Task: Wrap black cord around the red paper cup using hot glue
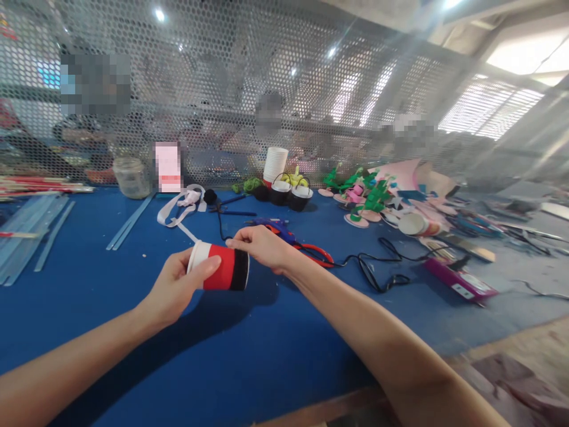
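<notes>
A paper cup [222, 267] lies on its side in my hands above the blue table [249, 356]; it is white at the rim end, red in the middle, black at the other end. My left hand [178, 284] wraps around the white rim end. My right hand [262, 244] pinches the cup's upper edge near the black band, fingers closed. A white ribbon [180, 210] runs from the cup's far side back across the table.
Beyond the hands lie a glue gun with red-handled scissors [311, 252] and a black cord [377, 276]. Farther back: stacked white cups [275, 163], black cups [291, 194], green and pink foam shapes [368, 196], a jar [131, 177], clear strips [31, 231]. Perforated metal screen behind; people beyond it.
</notes>
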A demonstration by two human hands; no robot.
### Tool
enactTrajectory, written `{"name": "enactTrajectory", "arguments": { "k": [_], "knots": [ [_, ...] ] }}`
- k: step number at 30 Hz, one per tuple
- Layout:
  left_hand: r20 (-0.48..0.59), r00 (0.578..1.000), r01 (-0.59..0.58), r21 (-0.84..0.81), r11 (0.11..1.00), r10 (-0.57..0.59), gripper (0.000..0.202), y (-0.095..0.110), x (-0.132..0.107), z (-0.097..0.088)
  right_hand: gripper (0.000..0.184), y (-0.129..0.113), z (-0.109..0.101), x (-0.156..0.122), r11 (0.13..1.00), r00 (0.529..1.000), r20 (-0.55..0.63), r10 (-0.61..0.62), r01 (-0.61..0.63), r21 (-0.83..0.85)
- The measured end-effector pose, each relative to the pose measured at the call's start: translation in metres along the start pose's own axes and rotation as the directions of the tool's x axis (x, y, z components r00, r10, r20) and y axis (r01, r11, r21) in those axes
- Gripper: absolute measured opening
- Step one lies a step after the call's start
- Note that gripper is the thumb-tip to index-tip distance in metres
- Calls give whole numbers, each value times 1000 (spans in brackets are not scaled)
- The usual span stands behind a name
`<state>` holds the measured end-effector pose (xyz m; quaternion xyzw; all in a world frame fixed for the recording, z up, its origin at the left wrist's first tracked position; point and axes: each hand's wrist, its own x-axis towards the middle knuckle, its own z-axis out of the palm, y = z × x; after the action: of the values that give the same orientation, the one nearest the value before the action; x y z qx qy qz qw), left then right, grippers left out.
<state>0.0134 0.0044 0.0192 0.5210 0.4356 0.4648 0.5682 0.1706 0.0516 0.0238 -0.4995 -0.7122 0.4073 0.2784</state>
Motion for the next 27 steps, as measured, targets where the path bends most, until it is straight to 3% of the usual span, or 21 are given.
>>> {"name": "enactTrajectory", "arguments": {
  "k": [10, 16, 19, 24, 27],
  "knots": [
    [-70, 988, 120, -210, 970, -137, 17, 5, 2, 5, 18, 14, 7, 6, 994, 1000, -9, -20, 21, 111],
    [-154, 985, 38, -246, 969, -78, 15, 10, 6, 2, 16, 10, 2, 8, 997, 983, -176, -43, 54, 57],
    [-176, 982, 30, -231, 972, -73, 14, 12, 7, 1, 19, -2, -5, 1, 990, 971, -232, -58, 86, 113],
    [-174, 980, 47, -250, 967, -92, 16, 12, 8, 1, 22, -14, -4, -19, 982, 989, -61, -132, 139, 130],
    [-169, 981, 57, -216, 975, -95, 17, 10, 8, 1, 21, -10, 2, -25, 980, 991, -33, -129, 132, 146]
  ]
}}
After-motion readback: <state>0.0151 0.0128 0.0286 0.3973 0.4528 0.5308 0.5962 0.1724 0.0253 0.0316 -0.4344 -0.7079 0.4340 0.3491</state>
